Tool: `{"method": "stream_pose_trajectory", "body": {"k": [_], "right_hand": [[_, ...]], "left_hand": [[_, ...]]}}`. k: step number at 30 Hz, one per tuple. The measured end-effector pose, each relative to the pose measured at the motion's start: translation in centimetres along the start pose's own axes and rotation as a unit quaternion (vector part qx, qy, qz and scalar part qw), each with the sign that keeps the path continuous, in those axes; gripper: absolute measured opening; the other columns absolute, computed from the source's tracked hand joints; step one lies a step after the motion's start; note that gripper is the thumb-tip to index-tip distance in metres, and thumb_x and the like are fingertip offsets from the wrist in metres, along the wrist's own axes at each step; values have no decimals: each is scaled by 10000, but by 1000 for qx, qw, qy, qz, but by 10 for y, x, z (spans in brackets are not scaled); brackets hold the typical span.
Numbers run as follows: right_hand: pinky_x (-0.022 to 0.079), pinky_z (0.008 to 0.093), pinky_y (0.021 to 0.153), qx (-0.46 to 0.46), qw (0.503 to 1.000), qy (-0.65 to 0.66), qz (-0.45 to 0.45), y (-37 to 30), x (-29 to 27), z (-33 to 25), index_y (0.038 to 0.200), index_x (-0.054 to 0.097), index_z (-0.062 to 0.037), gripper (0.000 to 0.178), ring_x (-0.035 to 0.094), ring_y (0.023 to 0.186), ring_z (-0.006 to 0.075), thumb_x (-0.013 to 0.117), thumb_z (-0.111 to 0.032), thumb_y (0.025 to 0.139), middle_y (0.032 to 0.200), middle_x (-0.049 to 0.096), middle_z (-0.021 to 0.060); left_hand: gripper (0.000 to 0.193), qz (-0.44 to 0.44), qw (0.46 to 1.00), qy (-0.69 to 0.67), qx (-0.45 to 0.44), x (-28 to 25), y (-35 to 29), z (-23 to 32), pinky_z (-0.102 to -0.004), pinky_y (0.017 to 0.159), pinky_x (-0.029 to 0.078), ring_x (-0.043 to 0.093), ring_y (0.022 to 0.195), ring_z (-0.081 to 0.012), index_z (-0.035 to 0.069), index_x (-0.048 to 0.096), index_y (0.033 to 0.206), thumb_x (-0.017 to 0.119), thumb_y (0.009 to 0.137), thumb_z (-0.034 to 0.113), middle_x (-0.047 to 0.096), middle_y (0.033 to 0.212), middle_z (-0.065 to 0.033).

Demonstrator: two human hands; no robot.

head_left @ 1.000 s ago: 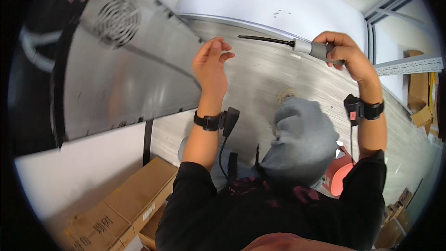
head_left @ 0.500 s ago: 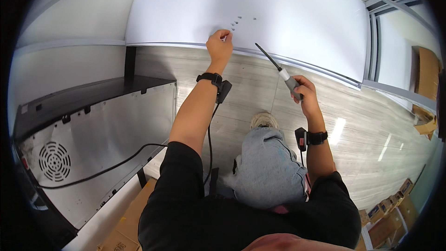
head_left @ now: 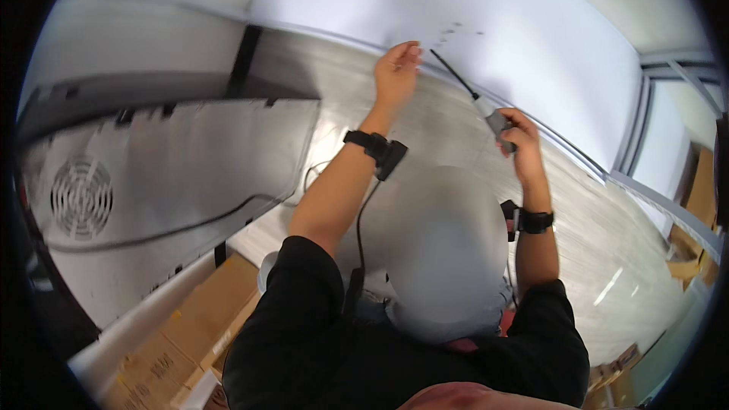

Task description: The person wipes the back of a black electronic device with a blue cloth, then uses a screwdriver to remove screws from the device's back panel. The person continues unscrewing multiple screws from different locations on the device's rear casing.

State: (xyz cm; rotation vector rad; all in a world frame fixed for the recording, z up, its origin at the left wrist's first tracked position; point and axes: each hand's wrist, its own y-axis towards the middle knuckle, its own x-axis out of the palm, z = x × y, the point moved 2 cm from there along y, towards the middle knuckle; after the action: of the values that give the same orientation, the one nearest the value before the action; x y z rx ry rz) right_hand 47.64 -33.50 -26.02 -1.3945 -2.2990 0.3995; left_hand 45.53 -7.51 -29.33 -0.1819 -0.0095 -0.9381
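Note:
My right hand (head_left: 522, 137) is wrapped round the grey handle of a screwdriver (head_left: 486, 106). Its long black shaft points forward and left, over the edge of the white table (head_left: 562, 38). Close to the screwdriver's tip is my left hand (head_left: 399, 74), its fingertips pinched together at the table's front edge. Whatever lies between those fingers is too small and blurred to name. Several tiny dark pieces that look like screws (head_left: 448, 31) lie on the tabletop just beyond both hands. A black strap with a small box and a cable sits on each wrist.
On the left stands a metal cabinet (head_left: 175, 159) with a round vent and a black cable across it. Cardboard boxes (head_left: 171, 349) lie at the lower left, and more cardboard (head_left: 695, 216) leans at the far right. My knee (head_left: 448, 258) is below my hands.
The whole view has turned and blurred. My left hand has drawn back from beside the tiny pieces to the table's edge, and the screwdriver's tip is nearer to it.

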Motion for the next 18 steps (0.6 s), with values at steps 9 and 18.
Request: {"method": "stream_pose_trajectory", "body": {"k": [9, 18], "right_hand": [[315, 189, 433, -48, 929, -267, -250, -116, 172, -135, 1024, 586, 12, 382, 469, 563, 58, 487, -82, 667, 706, 541, 26], [394, 193, 435, 54, 842, -353, -405, -267, 321, -150, 1068, 564, -17, 288, 539, 566, 68, 602, -187, 839, 838, 561, 10]], "left_hand": [[298, 12, 968, -245, 43, -157, -192, 165, -326, 702, 539, 652, 779, -210, -19, 568, 1083, 440, 983, 232, 655, 911, -130], [263, 99, 931, -347, 48, -285, -319, 210, -313, 636, 548, 663, 758, -224, 9, 543, 1064, 449, 975, 238, 657, 909, -148]]}}
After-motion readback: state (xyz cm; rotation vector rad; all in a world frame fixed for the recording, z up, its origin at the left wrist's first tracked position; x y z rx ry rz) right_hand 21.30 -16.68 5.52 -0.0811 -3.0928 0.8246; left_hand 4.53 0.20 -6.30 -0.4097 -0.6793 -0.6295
